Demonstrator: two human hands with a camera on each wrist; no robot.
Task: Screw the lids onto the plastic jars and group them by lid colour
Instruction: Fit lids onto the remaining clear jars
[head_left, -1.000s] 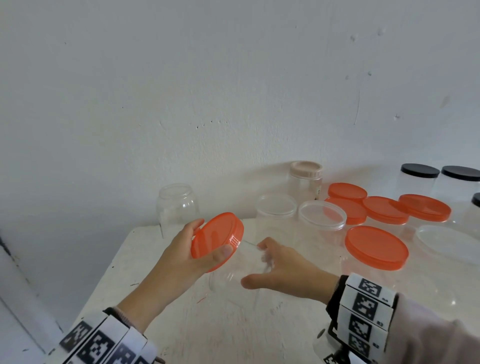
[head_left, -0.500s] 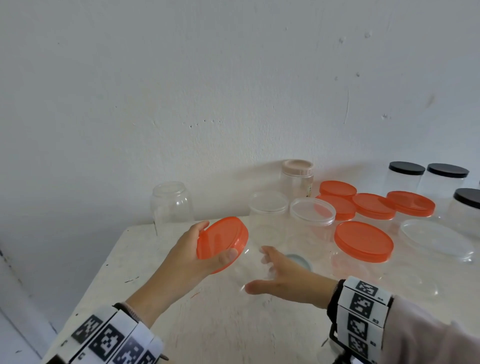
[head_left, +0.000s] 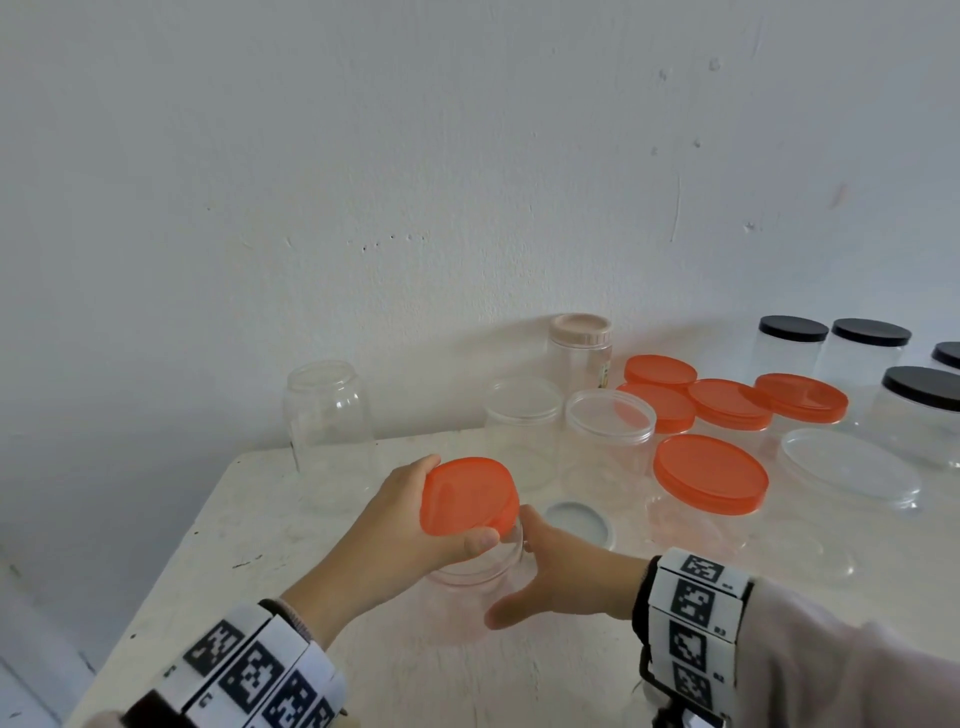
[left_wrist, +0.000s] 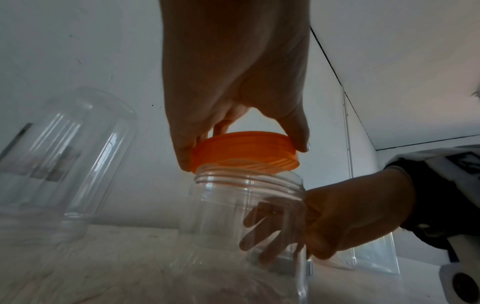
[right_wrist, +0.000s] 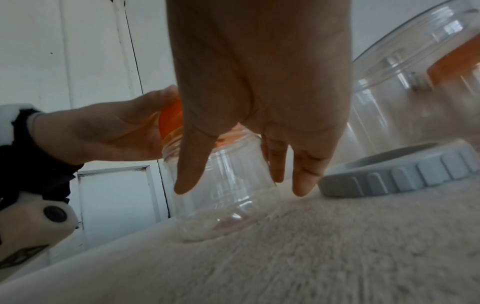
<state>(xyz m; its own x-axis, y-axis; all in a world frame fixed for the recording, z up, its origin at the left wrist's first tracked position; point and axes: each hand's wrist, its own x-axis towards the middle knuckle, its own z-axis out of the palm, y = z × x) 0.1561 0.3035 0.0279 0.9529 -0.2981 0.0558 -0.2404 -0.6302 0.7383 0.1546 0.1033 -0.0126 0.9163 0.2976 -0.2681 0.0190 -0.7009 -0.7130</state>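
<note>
My left grip (head_left: 395, 525) is pinching the orange lid (head_left: 467, 496) over the clear jar (head_left: 470, 587), right grip (head_left: 566, 577) cupping from 3 o'clock; level the lid before twisting.

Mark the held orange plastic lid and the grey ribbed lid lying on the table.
Orange plastic lid (head_left: 467, 494), head view, top face.
Grey ribbed lid (right_wrist: 405, 176), right wrist view, ribbed side.

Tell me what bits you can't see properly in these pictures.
Head view: left hand and round orange plastic lid cover the mouth of the clear plastic jar.
Head view: right edge cuts off a black-lidded clear jar.
Head view: label on the beige-lidded clear jar is too small to read.
Right wrist view: right hand hides most of the orange lid.
</note>
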